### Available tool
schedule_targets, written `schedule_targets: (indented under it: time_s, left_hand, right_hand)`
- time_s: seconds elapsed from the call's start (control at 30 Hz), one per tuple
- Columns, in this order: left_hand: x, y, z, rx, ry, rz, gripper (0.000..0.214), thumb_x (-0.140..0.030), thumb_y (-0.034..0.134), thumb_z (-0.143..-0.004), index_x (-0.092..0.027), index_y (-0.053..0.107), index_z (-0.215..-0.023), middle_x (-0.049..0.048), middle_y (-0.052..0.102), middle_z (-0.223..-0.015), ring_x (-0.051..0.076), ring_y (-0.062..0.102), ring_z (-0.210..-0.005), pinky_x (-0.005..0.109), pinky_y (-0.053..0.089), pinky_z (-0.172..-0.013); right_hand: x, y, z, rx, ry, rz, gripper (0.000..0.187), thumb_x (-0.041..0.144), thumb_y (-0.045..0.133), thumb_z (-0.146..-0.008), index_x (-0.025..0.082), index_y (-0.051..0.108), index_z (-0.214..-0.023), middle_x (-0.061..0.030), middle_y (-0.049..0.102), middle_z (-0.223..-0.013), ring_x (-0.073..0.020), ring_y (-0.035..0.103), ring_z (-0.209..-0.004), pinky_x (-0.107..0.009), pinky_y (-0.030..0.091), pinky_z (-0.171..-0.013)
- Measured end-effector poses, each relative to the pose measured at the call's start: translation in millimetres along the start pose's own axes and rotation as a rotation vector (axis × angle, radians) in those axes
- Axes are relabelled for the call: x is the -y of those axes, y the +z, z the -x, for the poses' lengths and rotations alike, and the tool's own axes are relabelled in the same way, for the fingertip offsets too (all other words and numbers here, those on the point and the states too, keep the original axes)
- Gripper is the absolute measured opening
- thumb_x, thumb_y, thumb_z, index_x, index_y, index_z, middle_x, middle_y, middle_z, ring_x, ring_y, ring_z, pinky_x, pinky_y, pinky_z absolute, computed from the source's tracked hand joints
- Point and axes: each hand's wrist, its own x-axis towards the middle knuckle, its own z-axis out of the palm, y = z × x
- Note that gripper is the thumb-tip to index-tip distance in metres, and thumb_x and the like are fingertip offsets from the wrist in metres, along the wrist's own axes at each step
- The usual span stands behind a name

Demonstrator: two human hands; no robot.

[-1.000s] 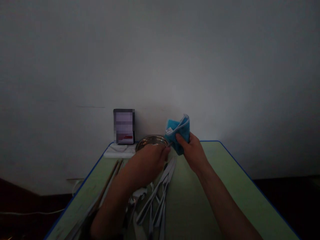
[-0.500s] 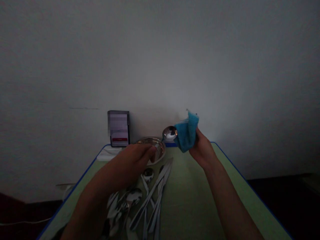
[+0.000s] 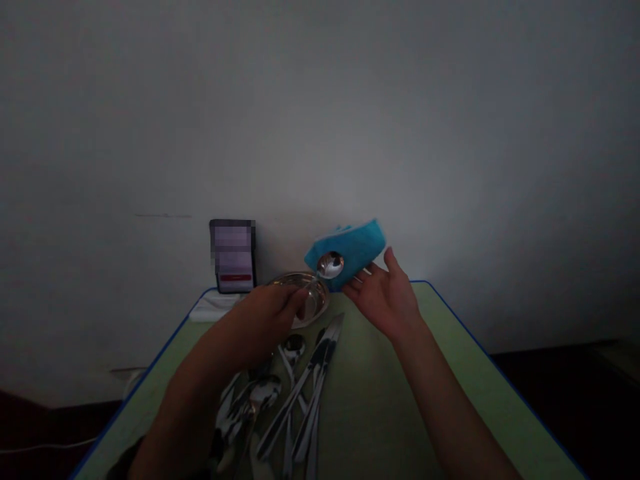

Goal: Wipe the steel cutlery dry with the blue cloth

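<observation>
Head view, one: worn on the person's head, looking from above the near end of the flat, pale green, blue-edged table [image 3: 375, 400], forward and down along it. Range: near; table's close end cut by the lower border. Coverage: bare left hand [image 3: 273, 308] and bare right hand [image 3: 387, 300] above the table; matt grey wall [image 3: 320, 120] behind it.

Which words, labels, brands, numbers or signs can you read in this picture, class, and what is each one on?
No text can be read.
Upright device: partly pixelated, too blurred to read, red bar included.
Held spoon and blue cloth: no readable marking shows.
</observation>
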Motion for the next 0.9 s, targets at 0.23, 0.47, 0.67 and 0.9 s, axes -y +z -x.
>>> schedule_targets:
  time_s: [0.23,0.47,0.67,0.9]
  left_hand:
    - [5,-10.7,6,-0.03,-0.034,0.055,0.042,-0.043,0.03,-0.088,-0.019,0.058,-0.067,0.0018,0.063,-0.064,0.018,0.057,-0.06,0.027,0.039,-0.058]
    - [4,-12.8,7,-0.087,-0.027,0.076,0.042,-0.045,0.033,-0.086,-0.019,0.057,-0.064,0.0018,0.061,-0.059,0.018,0.055,-0.058,0.027,0.039,-0.055]
    - [0,-8.8,4,-0.125,-0.067,0.137,0.044,-0.047,0.03,-0.087,-0.019,0.058,-0.069,0.0017,0.061,-0.06,0.018,0.055,-0.056,0.026,0.038,-0.052]
    - [-5,0.9,-8,-0.287,-0.206,0.139,0.047,-0.062,0.037,-0.08,-0.019,0.049,-0.07,0.001,0.058,-0.061,0.019,0.056,-0.057,0.027,0.038,-0.051]
  right_hand:
    - [4,-6,-7,-0.186,-0.04,0.022,0.017,0.016,0.042,-0.082,0.018,0.058,-0.085,-0.003,0.069,-0.07,-0.0161,0.064,-0.064,-0.031,0.052,-0.065]
    - [5,-7,-6,-0.023,0.024,-0.049,0.027,0.021,0.039,-0.078,0.02,0.06,-0.094,-0.0024,0.072,-0.08,-0.0194,0.065,-0.074,-0.039,0.049,-0.077]
    - [1,-12,-10,-0.025,0.039,-0.001,0.024,0.018,0.041,-0.078,0.018,0.061,-0.093,-0.0022,0.071,-0.072,-0.0179,0.063,-0.064,-0.034,0.05,-0.07]
    - [-12,0,-5,-0.1,0.043,0.059,0.025,0.009,0.046,-0.076,0.015,0.061,-0.095,-0.0035,0.072,-0.083,-0.0151,0.065,-0.075,-0.027,0.051,-0.072]
